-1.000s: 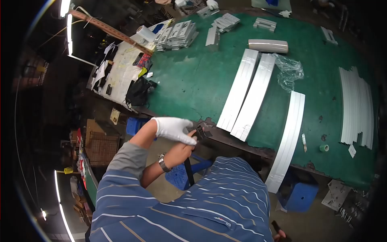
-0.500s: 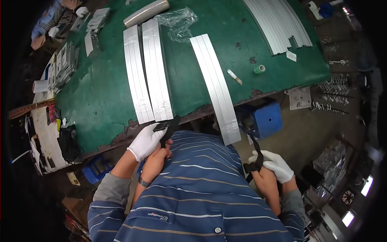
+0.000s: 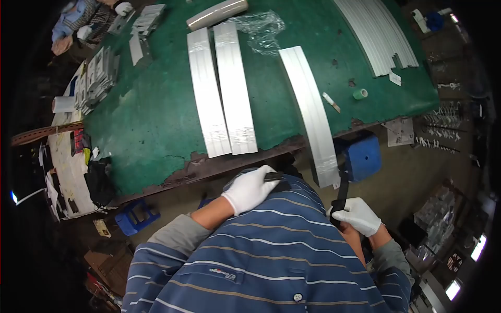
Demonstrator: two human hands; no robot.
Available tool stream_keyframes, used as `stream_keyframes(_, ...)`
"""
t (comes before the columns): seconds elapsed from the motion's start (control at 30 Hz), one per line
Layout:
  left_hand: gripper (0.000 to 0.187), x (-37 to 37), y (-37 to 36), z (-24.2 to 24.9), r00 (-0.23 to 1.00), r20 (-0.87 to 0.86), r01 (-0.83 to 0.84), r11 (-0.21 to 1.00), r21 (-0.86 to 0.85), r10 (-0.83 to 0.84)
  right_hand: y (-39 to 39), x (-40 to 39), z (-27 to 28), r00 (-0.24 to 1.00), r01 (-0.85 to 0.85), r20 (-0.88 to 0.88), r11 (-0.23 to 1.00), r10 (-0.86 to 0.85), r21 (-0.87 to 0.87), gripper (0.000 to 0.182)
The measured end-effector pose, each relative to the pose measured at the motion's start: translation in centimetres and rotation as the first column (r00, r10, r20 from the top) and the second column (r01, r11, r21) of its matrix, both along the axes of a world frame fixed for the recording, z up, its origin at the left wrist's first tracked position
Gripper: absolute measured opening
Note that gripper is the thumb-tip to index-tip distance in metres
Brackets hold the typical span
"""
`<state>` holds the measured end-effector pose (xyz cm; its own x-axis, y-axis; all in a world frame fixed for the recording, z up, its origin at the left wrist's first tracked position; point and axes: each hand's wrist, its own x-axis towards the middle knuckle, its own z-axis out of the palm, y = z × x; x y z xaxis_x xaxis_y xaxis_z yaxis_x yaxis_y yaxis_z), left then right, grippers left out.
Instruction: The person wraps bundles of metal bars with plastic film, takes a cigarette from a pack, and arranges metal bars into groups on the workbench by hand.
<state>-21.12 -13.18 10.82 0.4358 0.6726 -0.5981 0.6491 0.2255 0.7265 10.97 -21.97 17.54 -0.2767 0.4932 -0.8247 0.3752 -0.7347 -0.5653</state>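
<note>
My left hand (image 3: pixel 249 192), in a white glove, is closed on the end of a black strap with what looks like a buckle (image 3: pixel 272 177), in front of the striped shirt at my waist. On the right, my gloved right hand (image 3: pixel 359 215) is closed round another length of black strap (image 3: pixel 342 190) at my side. Another person's bare hand and forearm (image 3: pixel 353 241) show just below it, partly hidden. Beyond my hands, a bundle of silvery metal strips (image 3: pixel 310 109) overhangs the table edge. Two more bundles (image 3: pixel 210 96) lie side by side, wrapped with clear film.
The green table (image 3: pixel 156 115) has a torn front edge. On it are a film roll (image 3: pixel 217 14), crumpled clear film (image 3: pixel 263 31), a green tape roll (image 3: pixel 360 94), a brush-like tool (image 3: pixel 331 102) and long metal strips (image 3: pixel 376 36). Blue stools (image 3: pixel 364 159) stand below; a person sits far left.
My left hand has moved right across my waist with the black strap end. The other person's bare hand beside it is gone from view. The whole view has shifted slightly.
</note>
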Motion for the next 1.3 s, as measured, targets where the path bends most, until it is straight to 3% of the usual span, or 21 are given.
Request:
stream_keyframes(0.03,0.027,0.1,-0.5,-0.5,0.999,0.021,0.042,0.994,0.097,-0.044,-0.5,-0.6,-0.4,0.994,0.106,-0.014,0.994,-0.106,-0.009,0.024)
stream_keyframes(0.07,0.027,0.1,-0.6,-0.5,0.999,0.014,0.038,0.995,0.096,-0.039,-0.7,-1.1,-0.5,0.995,0.101,-0.020,0.995,-0.101,-0.010,0.024)
stream_keyframes(0.2,0.034,0.1,0.5,-0.7,0.992,-0.033,0.122,0.992,0.014,-0.121,-1.0,-3.3,-0.9,0.830,0.509,0.214,0.856,-0.515,0.087,0.022)
stream_keyframes(0.27,0.044,-1.1,1.6,-0.9,0.985,0.095,-0.123,0.976,-0.181,0.142,-2.5,-3.1,-2.4,0.753,0.609,0.217,0.783,-0.621,0.126,0.023)
stream_keyframes(0.3,0.044,-1.9,2.4,-0.8,0.983,0.090,-0.142,0.976,-0.168,0.159,-3.3,-3.0,-2.6,0.766,0.595,0.204,0.793,-0.609,0.132,0.023)
stream_keyframes(0.33,0.044,-3.0,3.2,-0.6,0.898,0.084,-0.395,0.876,-0.275,0.432,-4.2,-3.2,-2.8,0.664,0.730,0.085,0.669,-0.743,0.140,0.023)
stream_keyframes(0.37,0.045,-4.2,3.7,-0.5,0.742,0.047,-0.604,0.698,-0.384,0.668,-5.1,-3.4,-2.8,0.531,0.843,-0.023,0.525,-0.847,0.116,0.024)
stream_keyframes(0.43,0.043,-8.1,4.2,-1.1,0.602,0.065,-0.710,0.571,-0.413,0.796,-6.5,-3.4,-2.2,0.473,0.876,-0.050,0.463,-0.880,0.135,0.025)
stream_keyframes(0.47,0.043,-9.6,4.0,-1.1,0.591,0.059,-0.721,0.560,-0.408,0.804,-7.0,-3.7,-2.0,0.484,0.871,-0.052,0.475,-0.874,0.127,0.025)
stream_keyframes(0.53,0.040,-11.8,3.6,-0.9,0.698,0.135,-0.707,0.707,-0.030,0.703,-8.1,-4.6,-1.6,0.492,0.838,-0.128,0.429,-0.861,0.337,0.027)
stream_keyframes(0.57,0.040,-12.0,3.2,-0.9,0.697,0.131,-0.709,0.705,-0.027,0.705,-8.7,-4.6,-1.6,0.494,0.838,-0.130,0.431,-0.860,0.333,0.027)
stream_keyframes(0.7,0.037,-11.9,2.3,-0.7,0.698,0.146,-0.694,0.611,0.381,0.701,-10.0,-4.6,-2.7,0.285,0.823,0.011,0.251,-0.958,0.509,0.032)
stream_keyframes(0.77,0.036,-9.7,2.4,0.6,0.716,0.088,-0.683,0.669,0.292,0.693,-9.4,-5.8,-2.3,0.156,0.855,-0.030,0.119,-0.987,0.505,0.044)
stream_keyframes(0.8,0.040,-7.7,2.6,1.6,0.789,-0.008,-0.598,0.770,0.222,0.615,-9.2,-6.5,-2.3,0.149,0.857,-0.030,0.113,-0.988,0.503,0.044)
stream_keyframes(0.87,0.035,-2.3,2.0,2.7,0.969,-0.037,-0.221,0.919,0.326,0.246,-7.9,-8.1,-2.0,0.118,0.972,-0.223,0.068,-0.968,0.223,0.050)
stream_keyframes(0.93,0.035,1.3,1.1,1.3,0.970,-0.151,0.225,0.938,0.266,-0.190,-6.2,-10.1,-3.0,0.303,0.952,-0.188,0.287,-0.934,0.109,0.051)
stream_keyframes(0.97,0.035,2.1,0.5,0.5,0.962,-0.130,0.266,0.929,0.257,-0.239,-6.0,-10.8,-3.5,0.376,0.927,-0.134,0.370,-0.917,0.067,0.042)
stream_keyframes(1.03,0.036,3.2,-0.3,-0.8,0.883,-0.130,0.467,0.871,0.156,-0.450,-6.6,-11.0,-3.1,0.511,0.850,-0.004,0.504,-0.860,0.154,0.033)
stream_keyframes(1.2,0.034,4.3,-0.4,0.0,0.732,-0.102,0.676,0.697,0.240,-0.674,-5.5,-12.1,-2.2,0.523,0.731,0.249,0.579,-0.815,0.360,0.027)
stream_keyframes(1.3,0.033,5.4,-1.0,1.2,0.680,-0.156,0.730,0.639,0.242,-0.717,-5.3,-11.3,-3.1,0.546,0.727,0.219,0.587,-0.809,0.356,0.028)
